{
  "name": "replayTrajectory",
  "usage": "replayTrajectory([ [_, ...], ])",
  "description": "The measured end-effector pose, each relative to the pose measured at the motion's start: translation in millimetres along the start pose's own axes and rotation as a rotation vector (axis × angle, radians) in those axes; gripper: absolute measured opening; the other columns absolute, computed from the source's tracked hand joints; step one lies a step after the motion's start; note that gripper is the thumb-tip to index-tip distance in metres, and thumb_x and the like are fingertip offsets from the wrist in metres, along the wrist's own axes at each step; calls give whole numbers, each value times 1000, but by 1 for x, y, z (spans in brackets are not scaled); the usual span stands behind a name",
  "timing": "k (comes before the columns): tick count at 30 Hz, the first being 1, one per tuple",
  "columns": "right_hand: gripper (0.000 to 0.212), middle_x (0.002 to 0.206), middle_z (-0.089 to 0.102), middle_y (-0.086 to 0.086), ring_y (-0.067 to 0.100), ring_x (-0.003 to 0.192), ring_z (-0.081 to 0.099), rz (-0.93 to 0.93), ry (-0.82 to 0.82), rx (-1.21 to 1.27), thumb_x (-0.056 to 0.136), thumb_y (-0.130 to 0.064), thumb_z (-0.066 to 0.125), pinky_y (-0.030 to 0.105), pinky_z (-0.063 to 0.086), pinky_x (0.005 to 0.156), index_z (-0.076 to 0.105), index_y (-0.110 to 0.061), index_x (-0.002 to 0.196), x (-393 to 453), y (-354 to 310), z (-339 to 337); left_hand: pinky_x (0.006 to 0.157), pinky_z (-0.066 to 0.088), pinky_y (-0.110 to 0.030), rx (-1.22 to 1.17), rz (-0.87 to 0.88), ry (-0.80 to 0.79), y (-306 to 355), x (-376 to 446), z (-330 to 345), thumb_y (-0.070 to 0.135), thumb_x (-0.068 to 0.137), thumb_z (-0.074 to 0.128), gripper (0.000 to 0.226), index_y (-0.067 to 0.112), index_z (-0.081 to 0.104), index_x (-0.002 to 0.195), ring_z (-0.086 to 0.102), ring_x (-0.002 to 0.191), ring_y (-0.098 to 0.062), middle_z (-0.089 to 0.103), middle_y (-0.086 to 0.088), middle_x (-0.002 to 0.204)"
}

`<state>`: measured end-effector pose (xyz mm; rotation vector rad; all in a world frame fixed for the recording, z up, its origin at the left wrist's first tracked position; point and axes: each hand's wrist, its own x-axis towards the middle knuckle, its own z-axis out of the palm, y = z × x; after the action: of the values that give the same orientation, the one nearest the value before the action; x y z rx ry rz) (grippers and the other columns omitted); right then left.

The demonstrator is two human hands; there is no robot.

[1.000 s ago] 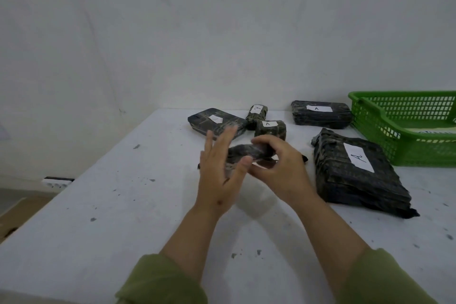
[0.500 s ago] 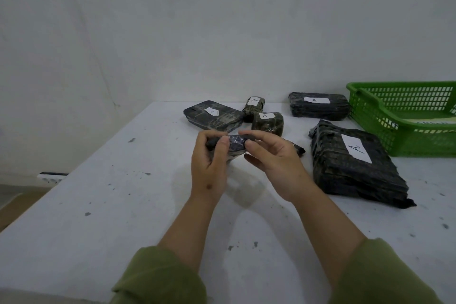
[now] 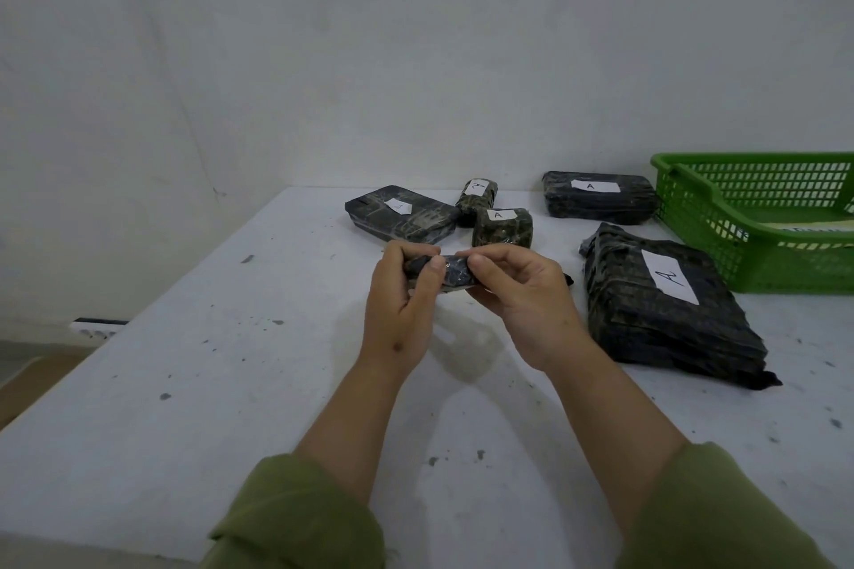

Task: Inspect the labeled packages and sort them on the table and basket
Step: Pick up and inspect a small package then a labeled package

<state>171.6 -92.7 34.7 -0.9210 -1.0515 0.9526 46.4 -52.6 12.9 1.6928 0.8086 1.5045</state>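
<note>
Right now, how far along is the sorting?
Five packages labeled A lie on the table, among them the big one beside the green basket. In hand: the left hand and right hand hold a small dark package, no label visible. Left: reading and placing it. The basket's contents are barely visible.

A handwritten "A" is read on the white label of the large near-right package (image 3: 665, 305). "A" is also read on the label of the far package (image 3: 598, 198) beside the basket, and on the small squat package (image 3: 502, 227). An "A", tilted, is made out on the small far roll (image 3: 476, 195). The label on the flat far-left package (image 3: 399, 215) carries a mark too faint to read.
</note>
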Motion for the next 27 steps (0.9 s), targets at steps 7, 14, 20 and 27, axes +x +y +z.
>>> replayTrajectory([
  [7, 12, 77, 70, -1, 13, 80, 63, 34, -28, 49, 88, -6, 58, 29, 50, 83, 68, -12, 88, -1, 2, 2, 84, 47, -27, -39, -16, 1, -1, -1, -1, 47, 77, 48, 30, 25, 52, 96, 56, 100, -13, 58, 0, 107],
  [14, 12, 81, 66, 10, 24, 84, 60, 23, 9, 4, 85, -3, 62, 41, 51, 86, 69, -12, 79, -2, 1, 3, 74, 45, -31, -18, -56, -22, 4, -3, 0, 38, 82, 48, 21, 19, 52, 90, 54, 85, -20, 58, -17, 95],
  [20, 10, 81, 68, 7, 17, 80, 62, 32, 17, 12, 86, -4, 61, 31, 51, 79, 68, -11, 84, 0, 2, 2, 79, 45, -42, -12, -27, -13, 1, -4, -2, 51, 81, 38, 36, 19, 53, 90, 54, 91, -32, 58, -18, 96],
  [27, 20, 91, 68, 1, 10, 85, 64, -139, -114, -239, 82, -1, 65, 25, 54, 80, 65, -17, 92, -3, 0, 1, 72, 44, -37, 6, -46, -15, 2, 1, -2, 51, 79, 36, 35, 19, 49, 84, 52, 82, -26, 56, -13, 88],
])
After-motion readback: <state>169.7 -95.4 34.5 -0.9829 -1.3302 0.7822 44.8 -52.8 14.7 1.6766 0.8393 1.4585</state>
